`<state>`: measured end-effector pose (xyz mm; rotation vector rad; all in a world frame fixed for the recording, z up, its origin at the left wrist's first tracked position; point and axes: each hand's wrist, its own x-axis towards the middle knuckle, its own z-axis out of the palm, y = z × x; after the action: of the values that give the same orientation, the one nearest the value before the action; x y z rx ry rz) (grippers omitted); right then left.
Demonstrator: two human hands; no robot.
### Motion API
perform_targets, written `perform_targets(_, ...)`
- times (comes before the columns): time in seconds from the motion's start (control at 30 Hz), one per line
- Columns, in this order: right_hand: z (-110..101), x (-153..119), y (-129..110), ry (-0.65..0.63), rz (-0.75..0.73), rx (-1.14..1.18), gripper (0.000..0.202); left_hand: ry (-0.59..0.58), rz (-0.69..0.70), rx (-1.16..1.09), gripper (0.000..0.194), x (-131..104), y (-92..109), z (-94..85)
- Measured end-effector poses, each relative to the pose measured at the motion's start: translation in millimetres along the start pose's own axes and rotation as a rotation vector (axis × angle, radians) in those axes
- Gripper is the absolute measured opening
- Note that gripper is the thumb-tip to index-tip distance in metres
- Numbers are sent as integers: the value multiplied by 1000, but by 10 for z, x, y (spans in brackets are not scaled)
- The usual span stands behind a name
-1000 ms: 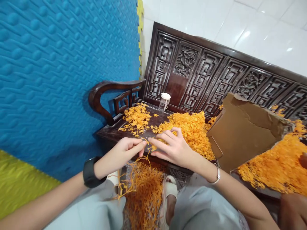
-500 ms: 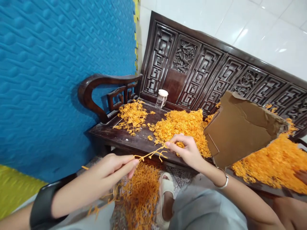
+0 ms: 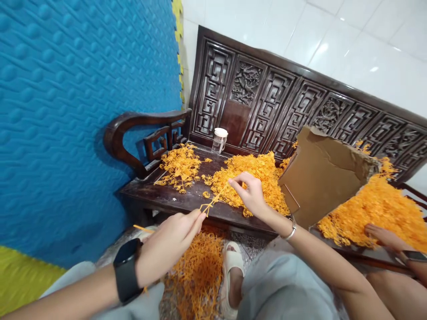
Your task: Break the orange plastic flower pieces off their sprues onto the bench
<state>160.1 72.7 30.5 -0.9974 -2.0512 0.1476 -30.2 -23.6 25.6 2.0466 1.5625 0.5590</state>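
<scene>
My left hand (image 3: 175, 238) is closed, its thumb and fingers pinching a thin orange branched plastic stem (image 3: 216, 197). A longer orange end of stem sticks out behind this hand, near the watch. My right hand (image 3: 250, 195) is also closed, with thumb and forefinger pinched at the stem's far tip. Just behind the right hand lies a big heap of orange flower-shaped plastic pieces (image 3: 263, 166) on the dark wooden bench (image 3: 160, 193). To the left on the bench is a smaller pile of orange flower pieces (image 3: 182, 164).
A lidded clear cup (image 3: 219, 141) stands by the carved backrest. A cardboard piece (image 3: 327, 173) separates the heap from another orange pile (image 3: 393, 209), where a co-worker's hand (image 3: 383, 235) rests. Below, orange stems (image 3: 196, 266) cover the floor beside a sandalled foot (image 3: 233, 266).
My left hand has moved right and the right hand slightly up and left, so the stem slants more steeply between them. The co-worker's hand shows more fully. The view has shifted a little.
</scene>
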Motion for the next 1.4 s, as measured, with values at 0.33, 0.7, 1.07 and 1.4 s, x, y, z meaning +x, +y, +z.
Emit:
perform_targets(0.33, 539, 715, 101, -26, 75, -457, 22, 153, -65, -654, 32, 415, -34, 77)
perform_targets(0.7, 668, 1090, 900, -45, 474, -507, 15, -97, -20, -977, 34, 284, 124, 10)
perform_targets(1.07, 464, 977, 1313, -178, 316, -522, 30, -254, 11, -1519, 59, 130, -128, -361)
perform_targets(1.4, 300, 956, 1336, -166, 201, -370, 32, -406, 90, -524, 61, 30, -106, -94)
